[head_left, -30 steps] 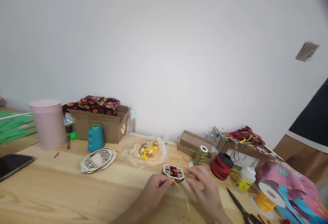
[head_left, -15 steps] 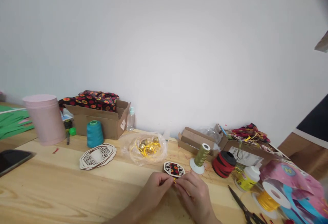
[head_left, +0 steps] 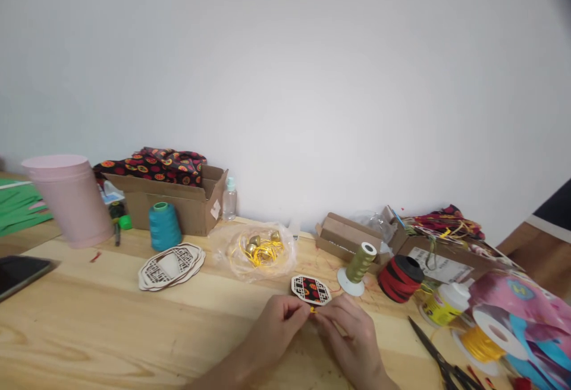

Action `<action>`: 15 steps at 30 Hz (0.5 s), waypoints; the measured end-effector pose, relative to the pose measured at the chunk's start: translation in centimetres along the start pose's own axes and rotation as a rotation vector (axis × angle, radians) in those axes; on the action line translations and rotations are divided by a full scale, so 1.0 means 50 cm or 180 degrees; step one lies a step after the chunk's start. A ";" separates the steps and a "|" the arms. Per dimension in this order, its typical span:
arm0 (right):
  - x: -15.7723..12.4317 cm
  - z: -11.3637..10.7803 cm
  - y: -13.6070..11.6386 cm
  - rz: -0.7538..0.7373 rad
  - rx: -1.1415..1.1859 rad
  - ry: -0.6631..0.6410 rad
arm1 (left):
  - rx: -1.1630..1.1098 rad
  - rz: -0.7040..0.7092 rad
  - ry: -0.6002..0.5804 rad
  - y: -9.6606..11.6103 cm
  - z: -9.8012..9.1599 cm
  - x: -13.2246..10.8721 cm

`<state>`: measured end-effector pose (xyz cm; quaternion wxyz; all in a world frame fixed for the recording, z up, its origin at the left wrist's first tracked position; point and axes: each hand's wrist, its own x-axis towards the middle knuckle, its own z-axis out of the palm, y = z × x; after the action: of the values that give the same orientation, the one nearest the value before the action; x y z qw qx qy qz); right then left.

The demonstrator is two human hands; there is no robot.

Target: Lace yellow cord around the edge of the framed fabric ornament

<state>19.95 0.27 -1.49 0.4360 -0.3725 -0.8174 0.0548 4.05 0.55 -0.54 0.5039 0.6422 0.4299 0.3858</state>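
My left hand [head_left: 275, 324] and my right hand [head_left: 352, 332] meet low in the middle of the view, over the wooden table [head_left: 98, 330]. Both pinch a thin yellow cord [head_left: 313, 310] between their fingertips. The cord sits at the near edge of a small wooden lattice ornament with red and black fabric [head_left: 311, 289], which lies just beyond the fingers. Both hands are closed in a pinch.
Behind the ornament are a gold-green thread spool [head_left: 359, 262], a red cord roll [head_left: 400, 278], a bag of gold bells [head_left: 257, 247], a stack of lattice pieces [head_left: 171, 266], a teal spool [head_left: 162, 227] and a pink cup [head_left: 66, 198]. Scissors [head_left: 439, 361], glue bottle [head_left: 443, 305] and cardboard boxes [head_left: 178, 203] lie around.
My right hand has come in from beside the ornament to meet my left hand on the yellow cord. The camera has shifted slightly, and the scene sits a little higher and further right.
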 end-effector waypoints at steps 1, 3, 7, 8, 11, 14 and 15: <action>0.000 0.000 0.000 0.0059 0.0062 0.0002 | -0.0008 -0.0016 -0.0050 0.002 -0.001 -0.001; 0.000 0.000 0.001 0.0146 0.0194 0.0007 | -0.0027 -0.0049 -0.0125 0.006 -0.001 -0.003; -0.001 0.000 0.003 0.0278 0.0316 0.0003 | -0.0053 -0.0088 -0.0244 0.014 -0.002 -0.005; 0.000 0.000 0.003 0.0307 0.0318 -0.0009 | -0.0044 -0.0090 -0.0282 0.015 -0.002 -0.005; 0.001 0.001 0.002 0.0373 0.0336 0.0034 | 0.0003 -0.0094 -0.0350 0.014 -0.002 -0.003; 0.002 0.001 0.001 0.0428 0.0371 0.0084 | 0.0074 -0.0102 -0.0358 0.011 -0.001 -0.002; 0.001 0.001 0.000 0.0431 0.0383 0.0082 | 0.0100 -0.0101 -0.0348 0.010 -0.001 -0.001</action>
<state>19.91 0.32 -1.48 0.4634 -0.4008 -0.7799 0.1284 4.07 0.43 -0.03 0.5226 0.6632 0.4179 0.3353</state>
